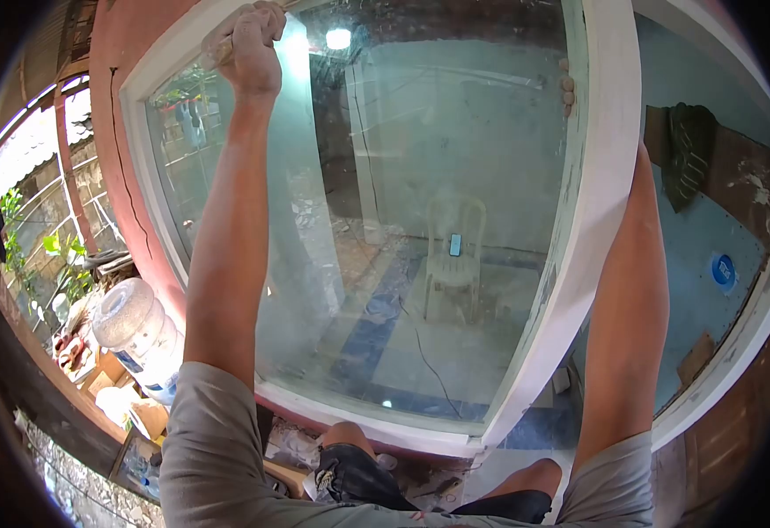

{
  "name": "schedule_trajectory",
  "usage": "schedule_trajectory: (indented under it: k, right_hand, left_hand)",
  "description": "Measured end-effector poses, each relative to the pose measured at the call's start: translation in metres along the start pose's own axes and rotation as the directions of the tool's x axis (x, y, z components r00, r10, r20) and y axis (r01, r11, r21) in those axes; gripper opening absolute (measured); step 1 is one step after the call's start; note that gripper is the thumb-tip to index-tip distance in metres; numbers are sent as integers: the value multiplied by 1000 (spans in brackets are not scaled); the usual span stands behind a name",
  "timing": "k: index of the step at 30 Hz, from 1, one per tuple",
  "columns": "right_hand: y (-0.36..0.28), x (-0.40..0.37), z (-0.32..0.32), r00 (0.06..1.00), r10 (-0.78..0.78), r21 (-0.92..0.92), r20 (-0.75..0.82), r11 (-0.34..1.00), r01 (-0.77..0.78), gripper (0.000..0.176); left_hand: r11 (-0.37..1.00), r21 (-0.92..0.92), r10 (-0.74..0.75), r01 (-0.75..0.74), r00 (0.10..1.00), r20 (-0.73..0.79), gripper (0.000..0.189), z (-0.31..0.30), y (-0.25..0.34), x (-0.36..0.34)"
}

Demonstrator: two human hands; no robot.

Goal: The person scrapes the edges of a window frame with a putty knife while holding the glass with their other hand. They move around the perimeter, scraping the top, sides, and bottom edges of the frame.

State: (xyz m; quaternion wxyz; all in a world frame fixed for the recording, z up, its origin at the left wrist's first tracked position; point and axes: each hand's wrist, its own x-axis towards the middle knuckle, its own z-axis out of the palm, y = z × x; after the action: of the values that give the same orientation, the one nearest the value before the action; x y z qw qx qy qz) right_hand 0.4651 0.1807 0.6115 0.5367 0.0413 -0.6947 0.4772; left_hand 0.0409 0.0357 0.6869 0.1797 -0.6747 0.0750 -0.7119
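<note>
My left hand [248,44] is raised to the upper left corner of a white window frame [609,176]. Its fingers are closed and look dusty; I cannot tell what they hold against the corner. The large glass pane [455,132] below it is smudged and reflects light. My right arm [627,308] reaches through the opening on the right and behind the upright post. Fingertips of my right hand [567,92] show through the glass at the post's inner edge, curled round it, while the rest of that hand is hidden.
Through the glass I see a plastic chair [455,273] with a phone [455,245] on its seat. A large water bottle [138,330] stands outside at left. A dark cloth [691,154] hangs beyond the right opening. My knees [347,436] are close under the sill.
</note>
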Motion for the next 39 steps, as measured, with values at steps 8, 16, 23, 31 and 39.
schedule_trajectory:
  k: [8,16,23,31,39]
  right_hand:
    - [-1,2,-4,998,-19,-14,52,1000,19,58]
    - [-1,5,-8,999,-40,-26,2,999,40,58]
    - [-1,4,0,999,-8,16,-52,1000,9,56]
    - [-1,-1,7,995,-12,28,-102,1000,14,55]
    - [-4,-3,9,994,-46,-4,-99,999,46,54]
  left_hand:
    - [993,24,114,-115,992,45,29,-13,-7,5]
    - [998,-7,70,-70,996,49,23,-40,-41,-1]
    - [995,-62,92,-84,985,146,26,28,5,-25]
    - [998,-50,-33,36,997,64,24,22,5,-5]
    - [990,100,103,-105,994,22,30,44,-1,-5]
